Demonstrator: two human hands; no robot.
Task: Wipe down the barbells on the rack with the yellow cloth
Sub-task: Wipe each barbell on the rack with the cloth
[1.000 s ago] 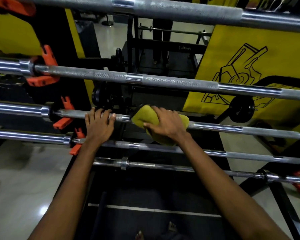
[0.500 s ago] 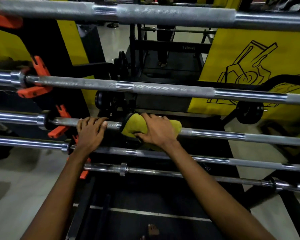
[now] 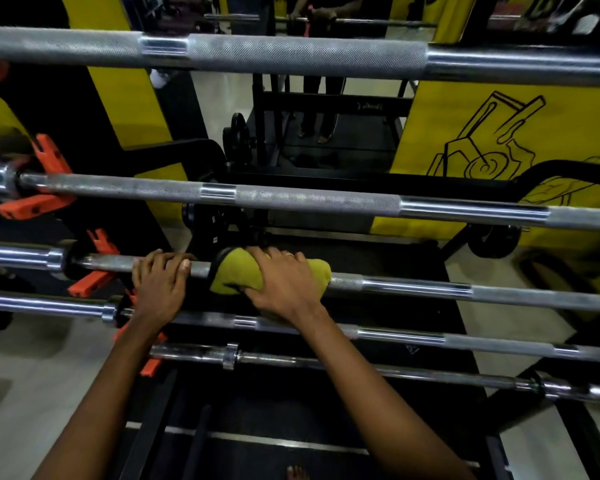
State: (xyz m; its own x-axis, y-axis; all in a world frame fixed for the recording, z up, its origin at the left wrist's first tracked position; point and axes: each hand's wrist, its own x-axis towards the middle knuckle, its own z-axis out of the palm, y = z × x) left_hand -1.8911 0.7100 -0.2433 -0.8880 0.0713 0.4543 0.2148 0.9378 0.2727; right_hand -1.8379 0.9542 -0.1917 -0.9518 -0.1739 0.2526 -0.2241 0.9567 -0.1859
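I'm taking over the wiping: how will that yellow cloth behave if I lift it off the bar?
Probably floppy: the yellow cloth bunches and wraps round the barbell under the right hand, so it should sag once lifted. Likely light, since it is thin enough to fold over the bar. Being soft fabric, it seems unlikely to slip.

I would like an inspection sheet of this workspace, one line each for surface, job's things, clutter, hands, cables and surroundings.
Surface: black rack with orange hooks, over a pale floor.
Job's things: yellow cloth wrapped on the third barbell from the top, of five in view.
Clutter: nothing seen.
Hands: left hand grips that barbell beside the cloth; right hand holds the cloth round it.
Cables: nothing seen.
Surroundings: yellow panel with black drawing, weight plate, a person standing behind.
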